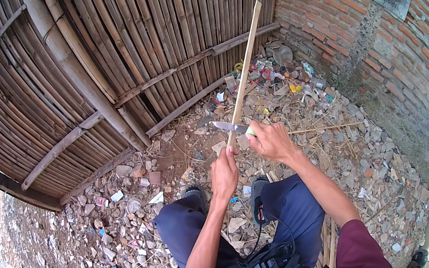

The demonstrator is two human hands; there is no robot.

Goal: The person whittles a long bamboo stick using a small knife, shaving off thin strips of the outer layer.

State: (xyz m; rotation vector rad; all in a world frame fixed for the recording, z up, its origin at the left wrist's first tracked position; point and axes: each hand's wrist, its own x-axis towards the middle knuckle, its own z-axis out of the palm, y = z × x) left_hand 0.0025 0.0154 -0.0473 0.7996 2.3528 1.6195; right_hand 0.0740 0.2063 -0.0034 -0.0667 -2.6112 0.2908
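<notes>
My left hand point(225, 171) grips the lower end of a long thin bamboo strip point(246, 68) that points up and away toward the fence. My right hand point(272, 140) holds a knife point(229, 127) with a green handle; its steel blade lies across the strip just above my left hand. Both hands are close together above my knees. I am seated, in dark blue trousers, with my feet on rubble.
A bamboo slat fence point(113, 48) stands ahead and a red brick wall point(383, 47) on the right. The ground is covered with stones, broken bricks and litter point(280, 82). More bamboo strips point(328, 240) lie by my right leg.
</notes>
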